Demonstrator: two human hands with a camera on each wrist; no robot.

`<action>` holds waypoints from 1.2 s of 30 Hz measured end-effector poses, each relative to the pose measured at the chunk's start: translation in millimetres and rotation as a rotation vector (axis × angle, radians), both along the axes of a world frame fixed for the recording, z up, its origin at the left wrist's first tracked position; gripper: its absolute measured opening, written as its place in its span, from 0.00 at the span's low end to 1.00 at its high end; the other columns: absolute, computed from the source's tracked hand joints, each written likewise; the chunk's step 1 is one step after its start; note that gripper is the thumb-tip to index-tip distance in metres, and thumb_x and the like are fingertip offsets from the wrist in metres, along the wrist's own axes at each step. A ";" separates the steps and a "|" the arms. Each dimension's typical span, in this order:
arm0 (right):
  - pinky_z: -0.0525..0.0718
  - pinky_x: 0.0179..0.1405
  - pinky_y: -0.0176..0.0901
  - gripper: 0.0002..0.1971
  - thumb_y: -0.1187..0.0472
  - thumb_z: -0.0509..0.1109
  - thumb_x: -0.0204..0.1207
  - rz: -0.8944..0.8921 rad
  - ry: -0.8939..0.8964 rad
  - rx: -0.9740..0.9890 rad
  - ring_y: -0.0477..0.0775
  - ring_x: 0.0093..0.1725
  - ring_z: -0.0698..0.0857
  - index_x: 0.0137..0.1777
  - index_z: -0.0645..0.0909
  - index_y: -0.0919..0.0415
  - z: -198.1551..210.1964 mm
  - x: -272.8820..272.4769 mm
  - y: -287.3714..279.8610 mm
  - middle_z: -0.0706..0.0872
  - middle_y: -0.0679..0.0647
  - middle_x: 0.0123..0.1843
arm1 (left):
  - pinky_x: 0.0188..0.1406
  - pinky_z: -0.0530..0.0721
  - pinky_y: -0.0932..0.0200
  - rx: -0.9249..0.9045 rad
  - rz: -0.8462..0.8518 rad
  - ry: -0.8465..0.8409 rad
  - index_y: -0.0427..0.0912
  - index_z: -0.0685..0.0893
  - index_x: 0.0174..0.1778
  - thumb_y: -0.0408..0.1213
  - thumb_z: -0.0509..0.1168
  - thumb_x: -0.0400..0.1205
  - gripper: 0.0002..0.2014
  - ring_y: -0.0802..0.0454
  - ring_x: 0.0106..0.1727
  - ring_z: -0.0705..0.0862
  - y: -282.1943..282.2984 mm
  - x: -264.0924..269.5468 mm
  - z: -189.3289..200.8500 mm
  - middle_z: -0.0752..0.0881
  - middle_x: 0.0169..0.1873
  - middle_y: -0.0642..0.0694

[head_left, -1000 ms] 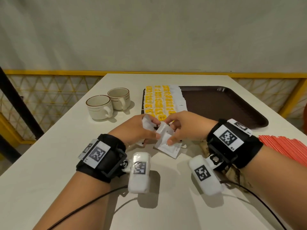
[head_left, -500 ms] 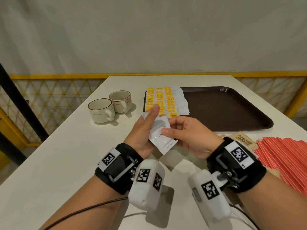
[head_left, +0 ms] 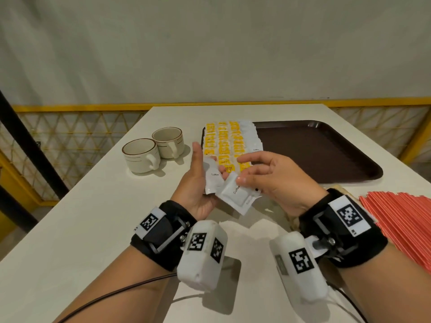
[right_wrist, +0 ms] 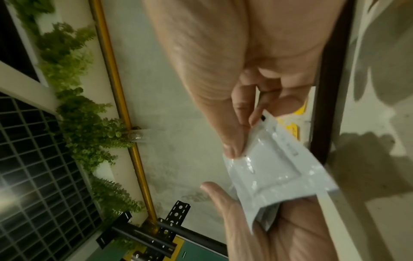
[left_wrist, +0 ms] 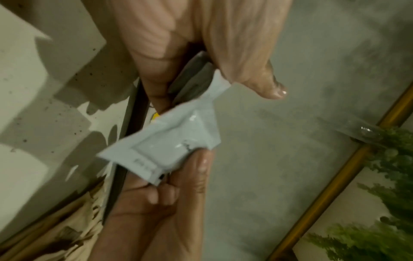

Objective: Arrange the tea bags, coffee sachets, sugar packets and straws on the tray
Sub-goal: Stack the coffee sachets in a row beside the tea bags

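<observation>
My left hand (head_left: 205,173) holds a small stack of white coffee sachets (head_left: 212,180) upright above the table, thumb pointing up. My right hand (head_left: 247,176) pinches one white coffee sachet (head_left: 235,195) by its corner, its other end against the left palm. That sachet (left_wrist: 170,141) fills the middle of the left wrist view and shows as the sachet (right_wrist: 274,167) in the right wrist view. The dark brown tray (head_left: 326,150) lies beyond the hands. Yellow tea bags (head_left: 221,141) lie in rows at its left end, with white sachets (head_left: 250,136) overlapping beside them. Red straws (head_left: 401,220) lie at the right.
Two cream cups (head_left: 142,157) (head_left: 169,142) stand left of the tray. A brown printed packet (head_left: 292,221) peeks out under my right wrist. The white table (head_left: 81,217) runs to a yellow railing (head_left: 70,108) at the back and left.
Both hands have lifted off the table with the sachets. The left palm has turned up with the stack, and the right hand has drawn one sachet down and outward from it.
</observation>
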State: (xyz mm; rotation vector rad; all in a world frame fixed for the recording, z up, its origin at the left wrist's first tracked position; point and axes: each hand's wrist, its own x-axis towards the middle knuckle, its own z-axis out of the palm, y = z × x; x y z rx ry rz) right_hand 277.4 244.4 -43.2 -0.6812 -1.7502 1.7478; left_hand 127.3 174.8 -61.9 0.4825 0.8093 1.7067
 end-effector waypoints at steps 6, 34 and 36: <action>0.79 0.26 0.35 0.15 0.75 0.76 0.69 -0.111 0.090 -0.060 0.48 0.27 0.80 0.54 0.81 0.65 -3.3 -8.4 -2.5 0.85 0.56 0.32 | 0.52 0.86 0.48 0.012 -0.114 0.134 0.43 0.77 0.64 0.59 0.60 0.72 0.30 0.43 0.50 0.88 -1.9 12.2 -3.5 0.87 0.54 0.39; 0.77 0.64 0.43 0.43 0.51 0.85 0.59 0.281 -0.546 0.910 0.42 0.64 0.77 0.75 0.68 0.48 22.8 -26.8 2.9 0.78 0.39 0.63 | 0.37 0.77 0.55 -0.076 -0.185 0.126 0.39 0.83 0.52 0.28 0.70 0.68 0.16 0.46 0.41 0.84 -9.2 11.7 0.1 0.84 0.40 0.38; 0.74 0.67 0.37 0.46 0.51 0.85 0.59 0.292 -0.547 0.909 0.40 0.67 0.74 0.77 0.66 0.47 25.3 -23.4 4.4 0.75 0.39 0.67 | 0.38 0.79 0.55 -0.073 -0.159 0.166 0.40 0.81 0.55 0.27 0.70 0.68 0.18 0.46 0.41 0.83 -9.2 10.5 -0.9 0.82 0.40 0.38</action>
